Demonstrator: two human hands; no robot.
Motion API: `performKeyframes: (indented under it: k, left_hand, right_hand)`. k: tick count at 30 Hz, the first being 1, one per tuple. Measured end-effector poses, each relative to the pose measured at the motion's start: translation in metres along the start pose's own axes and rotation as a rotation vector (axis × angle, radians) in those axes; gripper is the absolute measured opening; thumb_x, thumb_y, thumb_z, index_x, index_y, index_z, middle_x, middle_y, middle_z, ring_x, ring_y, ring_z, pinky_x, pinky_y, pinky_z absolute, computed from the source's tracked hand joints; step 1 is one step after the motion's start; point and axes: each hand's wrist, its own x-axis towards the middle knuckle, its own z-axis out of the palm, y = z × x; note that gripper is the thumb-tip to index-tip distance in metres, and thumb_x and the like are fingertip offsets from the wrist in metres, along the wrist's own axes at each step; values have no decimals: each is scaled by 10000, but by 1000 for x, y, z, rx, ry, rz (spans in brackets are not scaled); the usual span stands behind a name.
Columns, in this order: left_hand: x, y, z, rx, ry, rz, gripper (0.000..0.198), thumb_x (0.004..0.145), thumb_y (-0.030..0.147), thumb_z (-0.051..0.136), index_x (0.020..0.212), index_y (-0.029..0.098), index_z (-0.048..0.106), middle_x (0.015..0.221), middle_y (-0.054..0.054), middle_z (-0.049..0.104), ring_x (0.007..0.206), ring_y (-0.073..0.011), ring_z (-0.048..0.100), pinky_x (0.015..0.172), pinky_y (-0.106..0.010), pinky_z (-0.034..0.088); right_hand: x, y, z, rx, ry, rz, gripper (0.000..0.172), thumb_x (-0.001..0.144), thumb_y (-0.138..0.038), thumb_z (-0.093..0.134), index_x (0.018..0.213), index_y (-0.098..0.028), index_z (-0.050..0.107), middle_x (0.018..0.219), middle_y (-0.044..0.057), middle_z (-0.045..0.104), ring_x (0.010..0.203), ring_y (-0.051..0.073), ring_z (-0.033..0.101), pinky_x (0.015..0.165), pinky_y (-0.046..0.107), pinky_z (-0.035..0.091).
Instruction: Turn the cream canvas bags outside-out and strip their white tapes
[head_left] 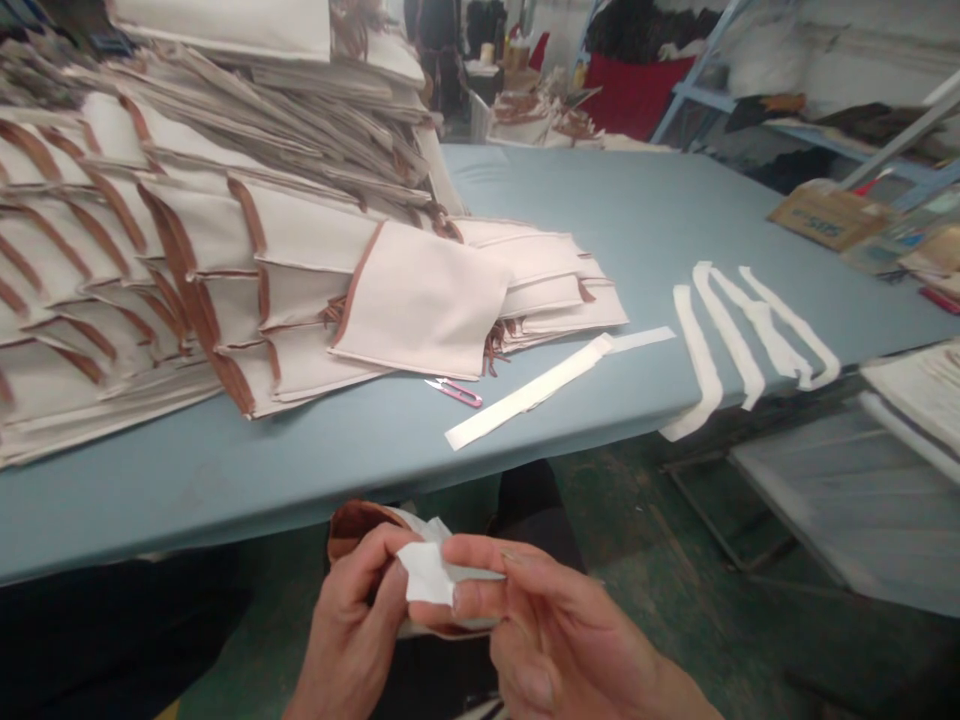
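Pinching white scrap: left hand, right hand; blue table: stacked bags, snips; shelves

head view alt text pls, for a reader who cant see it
The left hand and right hand pinch a small white fabric piece in front of a blue table. On it lie stacked cream bags with brown trim, pink snips and white strips.
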Motion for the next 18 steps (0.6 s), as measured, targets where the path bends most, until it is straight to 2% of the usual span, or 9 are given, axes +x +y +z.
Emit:
performKeyframes:
  k: [2,5,8,11,14,18]
  left_hand:
    - [3,0,-2,82,32,17,340,961,436,666,715,212,740,627,-6,690,557,-172,637,539,-220,507]
    - [4,-2,-4,67,67,-71,349,956,489,678,767,211,773,657,-13,711,543,-169,596,511,-229,467]
    - [1,0,-2,-37,-3,-148,446,940,594,704,755,195,780,670,-22,699,579,-173,586,538,-235,466]
    - [-2,10,3,-156,-50,-256,533,923,685,709,789,180,812,682,-27,690,623,-172,574,584,-238,469]
    - [-2,15,7,-264,-129,-333,613,890,761,712,956,169,857,768,-51,724,687,-195,598,623,-257,486]
    - [-3,2,6,-289,-219,-329,640,894,770,703,1025,164,860,768,-49,709,695,-190,574,624,-254,486]
  right_hand:
    - [-10,-2,0,-6,35,-8,433,958,-500,775,1293,-227,776,1142,131,848,404,7,471,419,118,377]
    - [-23,-7,0,-118,90,-94,453,949,-589,779,1239,-241,765,1137,127,850,388,10,471,398,132,347]
    - [-23,-16,-7,-399,216,-297,452,961,-631,757,1089,-198,752,911,87,840,401,33,474,422,156,361]
    - [-8,-25,-15,-695,354,-467,412,981,-580,761,995,-169,752,815,53,793,540,73,557,559,184,465]
    - [13,-32,-14,-927,311,-495,415,1030,-565,680,993,-163,775,908,68,791,769,144,660,759,258,545]
    - [30,-32,1,-1082,121,-442,426,1097,-504,557,1167,-151,786,1182,107,782,1099,212,704,1008,318,519]
